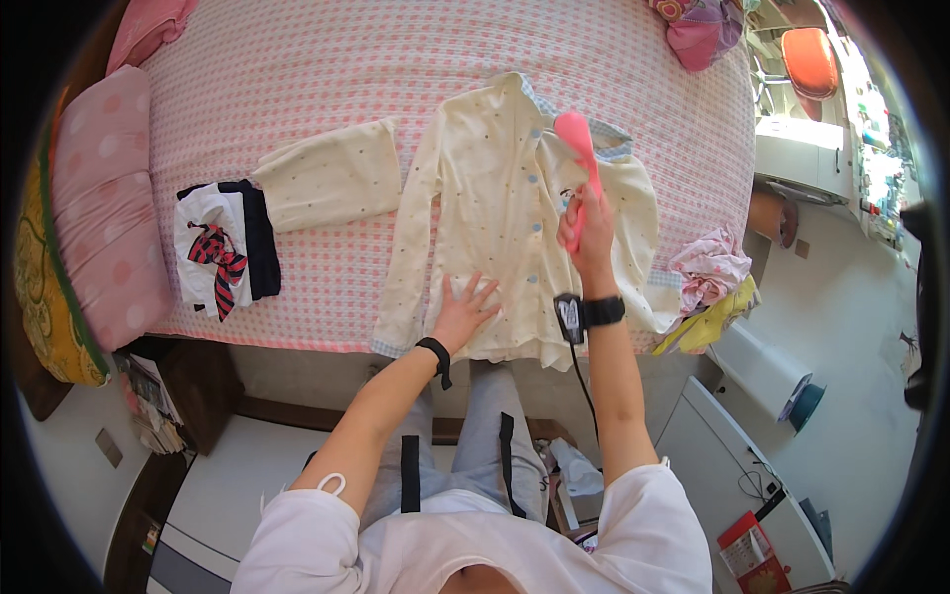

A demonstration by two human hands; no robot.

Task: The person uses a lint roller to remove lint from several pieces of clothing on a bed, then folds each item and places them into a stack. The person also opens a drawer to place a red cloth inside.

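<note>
A cream dotted button-up shirt [486, 200] with a pale blue checked collar lies spread on the bed, its buttoned front facing up. My left hand [467, 312] rests flat on its lower front, fingers spread. In my right hand [590, 226] is a pink plastic brush-like tool [577, 137], held by its handle above the shirt's right side; its exact kind is unclear. To the left lies a folded cream dotted garment [334, 174]. Farther left, a striped red and black bow tie [217, 252] sits on folded white and dark clothes [263, 252].
The pink checked bedspread [334, 67] runs under everything. A pink dotted pillow [111, 215] lies at the left. Crumpled pink cloth [709, 267] and yellow cloth [705, 323] lie at the bed's right edge. A black cord hangs from my right wrist.
</note>
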